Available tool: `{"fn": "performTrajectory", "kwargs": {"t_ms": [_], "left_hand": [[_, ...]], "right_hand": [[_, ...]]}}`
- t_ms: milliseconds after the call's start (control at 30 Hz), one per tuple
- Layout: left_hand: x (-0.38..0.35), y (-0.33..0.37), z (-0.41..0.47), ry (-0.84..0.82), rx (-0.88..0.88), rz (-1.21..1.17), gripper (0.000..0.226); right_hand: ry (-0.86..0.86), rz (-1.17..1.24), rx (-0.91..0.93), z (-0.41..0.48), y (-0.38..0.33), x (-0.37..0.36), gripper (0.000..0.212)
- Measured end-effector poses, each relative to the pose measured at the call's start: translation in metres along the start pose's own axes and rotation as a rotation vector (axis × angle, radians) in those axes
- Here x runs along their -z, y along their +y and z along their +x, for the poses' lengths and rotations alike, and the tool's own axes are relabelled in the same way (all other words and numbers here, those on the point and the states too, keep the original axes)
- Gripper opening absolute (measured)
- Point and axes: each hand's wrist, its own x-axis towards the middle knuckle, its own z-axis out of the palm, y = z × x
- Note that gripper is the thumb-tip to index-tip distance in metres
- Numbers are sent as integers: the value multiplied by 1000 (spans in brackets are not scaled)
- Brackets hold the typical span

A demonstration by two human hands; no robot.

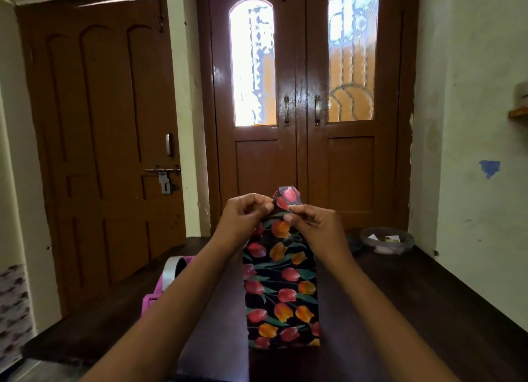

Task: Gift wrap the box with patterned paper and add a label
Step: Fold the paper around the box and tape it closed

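pink tape dispenser (pixel 168 281) at bench (pixel 414 310) left | left hand (pixel 245 214) grip pinched on paper flap (pixel 288 195) | box (pixel 281 290) in tulip paper stands mid-bench, long axis upright, flap end up | right hand (pixel 314 224) grip pinched on same flap | clear tub (pixel 367 235) far right, paper scraps inside

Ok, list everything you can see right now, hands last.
wrapped box: one, black paper with red and orange tulips, upright mid-table
table: one, dark brown, foreground
tape dispenser: one, pink, table's left side
clear container: one, transparent, table's far right
single door: one, brown, back left
double door: one, brown with glass panes, back centre
left hand: one, pinches paper flap atop box
right hand: one, pinches same flap
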Motion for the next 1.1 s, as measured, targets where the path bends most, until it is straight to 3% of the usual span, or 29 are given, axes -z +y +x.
{"fn": "performTrajectory", "kwargs": {"t_ms": [133, 233, 300, 400, 500, 567, 667, 733, 800, 867, 1100], "left_hand": [[2, 0, 1, 35, 47, -27, 15], [12, 4, 5, -135, 76, 50, 30], [17, 7, 7, -237, 67, 33, 27], [21, 8, 13, -184, 52, 35, 19], [20, 8, 17, -198, 79, 19, 17], [19, 7, 19, -200, 99, 47, 16], [14, 2, 24, -178, 134, 49, 14], [10, -4, 25, -154, 194, 30, 13], [4, -13, 26, -123, 271, -30, 11], [-3, -23, 28, -93, 319, -61, 10], [-9, -41, 34, -108, 351, 96, 15]], "right_hand": [[-6, 62, -11, -1, 5, -4, 15], [-37, 129, -24, -4, 4, -6, 12], [-51, 145, -16, -4, 4, -6, 10], [-96, 157, -59, -2, 5, -2, 22], [-358, -157, -107, 1, 6, 9, 48], [-524, -318, -167, -1, 9, 10, 36], [-510, -415, -158, -2, 19, 12, 30], [-548, -359, -174, -3, 19, 15, 45], [-582, -308, -216, -1, 18, 19, 86], [-574, -281, -244, 2, 18, 21, 107], [-524, -302, -219, 0, 28, 15, 104]]}}
